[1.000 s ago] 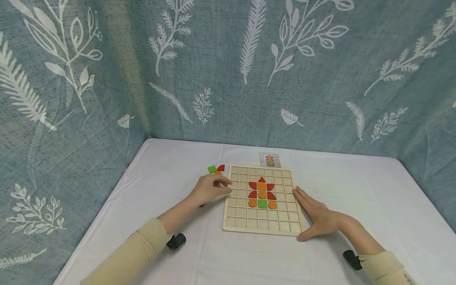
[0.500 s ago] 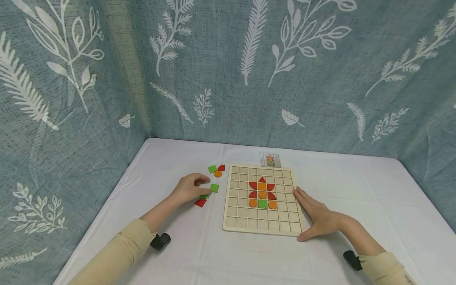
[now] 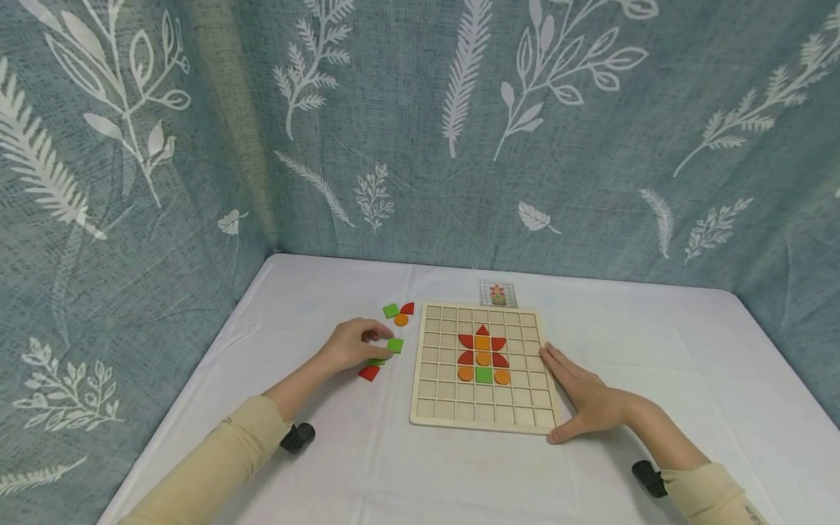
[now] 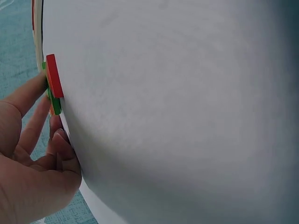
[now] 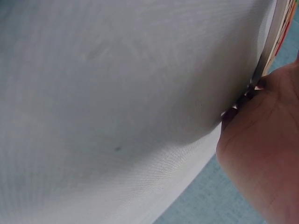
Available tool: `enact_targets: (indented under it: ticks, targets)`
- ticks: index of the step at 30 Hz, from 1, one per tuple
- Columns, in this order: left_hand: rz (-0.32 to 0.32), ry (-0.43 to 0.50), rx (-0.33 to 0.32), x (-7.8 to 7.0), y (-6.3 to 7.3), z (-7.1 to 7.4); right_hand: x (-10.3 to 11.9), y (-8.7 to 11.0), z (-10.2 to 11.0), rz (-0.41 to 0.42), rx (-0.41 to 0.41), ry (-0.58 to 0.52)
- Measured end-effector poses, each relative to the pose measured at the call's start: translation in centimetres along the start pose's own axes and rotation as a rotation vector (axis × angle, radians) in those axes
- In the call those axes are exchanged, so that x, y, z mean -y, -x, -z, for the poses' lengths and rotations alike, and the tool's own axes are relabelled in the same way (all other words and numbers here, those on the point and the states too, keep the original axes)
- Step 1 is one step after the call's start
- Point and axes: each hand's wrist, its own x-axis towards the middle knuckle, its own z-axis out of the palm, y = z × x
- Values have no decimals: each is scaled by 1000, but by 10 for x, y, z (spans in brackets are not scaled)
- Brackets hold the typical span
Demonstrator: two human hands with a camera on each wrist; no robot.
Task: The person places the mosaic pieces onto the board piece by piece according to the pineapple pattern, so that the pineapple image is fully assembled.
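My left hand (image 3: 352,344) is left of the wooden grid board (image 3: 442,413), thumb and index finger pinching the edges of a green square tile (image 3: 396,345). Another green tile (image 3: 377,362) shows partly under that hand, beside a red tile (image 3: 370,373). From the left wrist view, the red tile (image 4: 54,77) stands in front and partly hides the green ones. My right hand (image 3: 590,402) rests along the board's right edge, fingers extended and thumb at the near right corner. On the board, red, orange and green pieces form a figure around an orange circle (image 3: 483,359).
Beyond the left hand lie a green square (image 3: 391,310), a red quarter-circle (image 3: 407,308) and an orange circle (image 3: 401,319). A small printed pattern card (image 3: 497,294) sits behind the board. A white cloth (image 3: 656,328) covers the table, and a leaf-patterned curtain (image 3: 420,182) hangs behind.
My left hand has drawn back leftward from the board's left edge, uncovering loose tiles, and its fingertips have come in on a green square tile. The right hand and board stay put.
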Motion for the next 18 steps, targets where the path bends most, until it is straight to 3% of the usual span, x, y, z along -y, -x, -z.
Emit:
enact_targets:
  ticks: [12, 18]
  targets:
    - [-38, -13, -25, 4, -2, 1, 3, 2, -3, -14, -5, 1]
    - [-69, 45, -55, 0, 2, -1, 6, 2, -4, -24, 0, -3]
